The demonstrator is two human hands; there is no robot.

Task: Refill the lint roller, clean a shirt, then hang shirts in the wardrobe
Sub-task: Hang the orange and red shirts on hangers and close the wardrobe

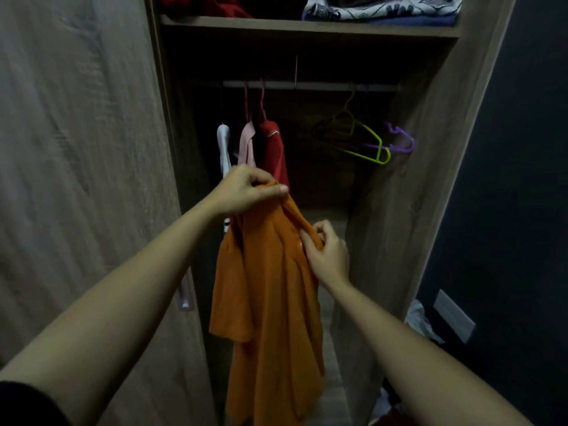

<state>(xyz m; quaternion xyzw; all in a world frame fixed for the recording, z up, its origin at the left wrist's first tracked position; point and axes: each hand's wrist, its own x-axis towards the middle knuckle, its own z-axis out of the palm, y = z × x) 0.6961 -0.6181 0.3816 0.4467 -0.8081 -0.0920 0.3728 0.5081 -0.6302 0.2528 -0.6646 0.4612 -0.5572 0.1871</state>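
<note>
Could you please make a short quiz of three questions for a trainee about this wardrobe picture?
1. True or false: the orange shirt already hangs on the rail.
2. Which hand grips the shirt higher up?
A. left hand
B. right hand
3. Fill in: the yellow-green hanger on the rail is ____ (empty or loaded).

Key:
1. False; both hands hold it in front of the wardrobe.
2. A
3. empty
</note>
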